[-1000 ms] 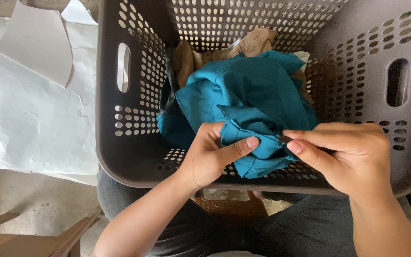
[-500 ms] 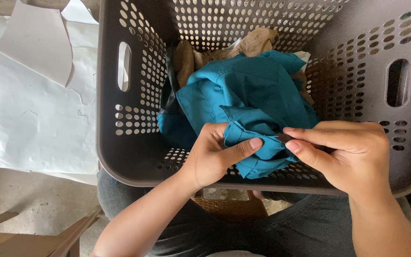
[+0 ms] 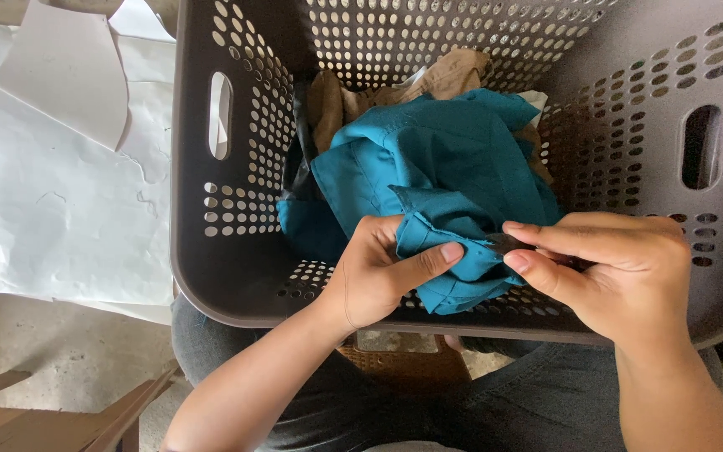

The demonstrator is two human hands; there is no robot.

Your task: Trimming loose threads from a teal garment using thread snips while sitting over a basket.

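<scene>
left hand [image 3: 378, 272] pinching teal cloth [image 3: 437, 176]; right hand [image 3: 612, 272] nipping, seemingly, its edge | grey basket [image 3: 211, 276]

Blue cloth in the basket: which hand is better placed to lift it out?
Probably the left hand: it grips a full fold of the blue cloth, thumb on top. The right hand only pinches an edge with its fingertips, above the grey basket.

One grey laundry basket [image 3: 211, 276], one teal cloth [image 3: 437, 167], one tan cloth [image 3: 453, 75], two hands: left [image 3: 374, 276], right [image 3: 621, 272]. Several white paper sheets [image 3: 52, 201].
</scene>
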